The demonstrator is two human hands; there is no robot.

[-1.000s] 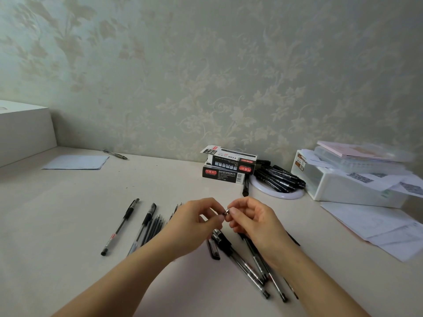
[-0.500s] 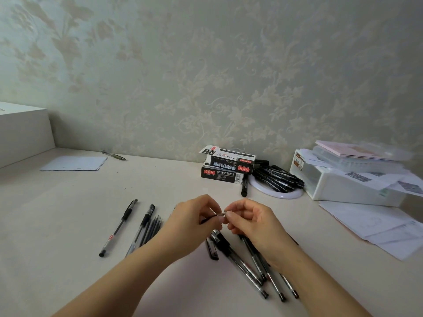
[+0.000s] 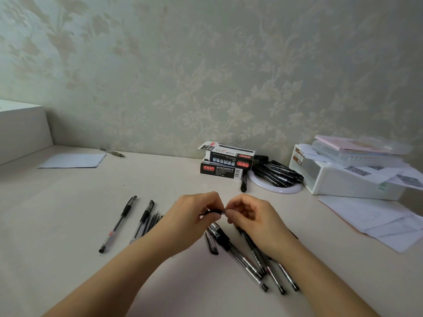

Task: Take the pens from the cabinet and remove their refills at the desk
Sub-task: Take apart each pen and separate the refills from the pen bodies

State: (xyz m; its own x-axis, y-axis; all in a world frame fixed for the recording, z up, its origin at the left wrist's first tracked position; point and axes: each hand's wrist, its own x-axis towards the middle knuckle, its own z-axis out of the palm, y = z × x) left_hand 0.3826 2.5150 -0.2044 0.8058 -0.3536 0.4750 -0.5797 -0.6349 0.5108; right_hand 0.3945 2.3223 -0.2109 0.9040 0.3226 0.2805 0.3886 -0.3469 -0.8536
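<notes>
A black pen [image 3: 211,212] is held level above the desk [image 3: 68,202], between the person's 2 hands, a little way in front of the body. The left hand [image 3: 194,216] has its fingers curled round the pen's barrel and covers most of it. The right hand [image 3: 249,213] pinches the pen's small metal tip end [image 3: 223,211] between thumb and forefinger, its other fingers curled in. The 2 hands almost touch at that point.

Beneath the hands, on the desk, lies a loose cluster of clear-barrelled gel pens [image 3: 251,261] with black grips, angled toward the near right; how many are there I cannot tell, since they overlap and the right wrist hides some. A short black piece [image 3: 211,244], perhaps a cap, lies just beside them on the left. To the left of the left hand, thin dark refills [image 3: 152,221] lie together, partly hidden by the forearm, touching a gel pen [image 3: 143,219]; another gel pen [image 3: 119,223] lies apart, further left.

Toward the wall, 2 black pen boxes [image 3: 225,164] are stacked, the upper one with its flap open. Just right of them a heap of black pens [image 3: 278,172] rests on a round white plate [image 3: 274,188]. Further right stands a white plastic box [image 3: 343,181] with papers and a pink booklet on top, and loose sheets [image 3: 375,220] lie before it. At far left are a sheet of paper [image 3: 73,160], a single pen [image 3: 112,152] and a white box [image 3: 20,131].
</notes>
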